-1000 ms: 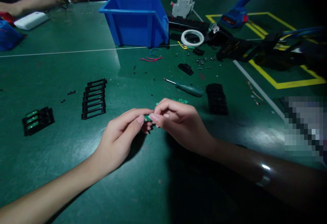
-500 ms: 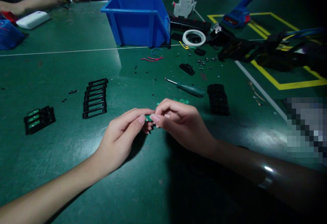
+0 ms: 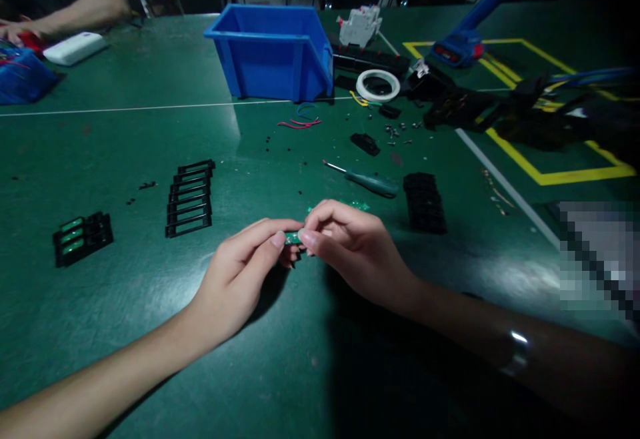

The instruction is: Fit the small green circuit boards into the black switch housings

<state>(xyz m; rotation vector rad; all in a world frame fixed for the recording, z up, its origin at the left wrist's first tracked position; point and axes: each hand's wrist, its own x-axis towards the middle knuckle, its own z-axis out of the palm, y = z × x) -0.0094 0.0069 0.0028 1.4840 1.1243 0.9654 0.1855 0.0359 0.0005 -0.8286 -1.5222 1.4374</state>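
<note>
Between my two hands is a small green circuit board [image 3: 292, 238], pinched at both ends. My left hand [image 3: 245, 259] grips its left end between thumb and forefinger. On the other end, the thumb and fingers of my right hand [image 3: 353, 249] are closed, hiding part of it. Dark bits show below the fingertips, too small to name. More green boards [image 3: 359, 205] lie on the table just behind my right hand. Beyond them rests a screwdriver [image 3: 371, 183] with a green handle. Left of my hands is a row of black plastic frames [image 3: 190, 200].
A black holder with green boards [image 3: 83, 237] lies far left; stacked black parts [image 3: 424, 202] sit right. Behind stand a blue bin [image 3: 273, 59], a white tape roll [image 3: 378, 85], loose screws [image 3: 395, 130] and a blue power tool [image 3: 457, 51]. Another person's arm [image 3: 83, 12] rests at upper left.
The view has tilted slightly, so the table things appear a little lower. My right thumb has shifted slightly right, and more of the green board shows between my hands.
</note>
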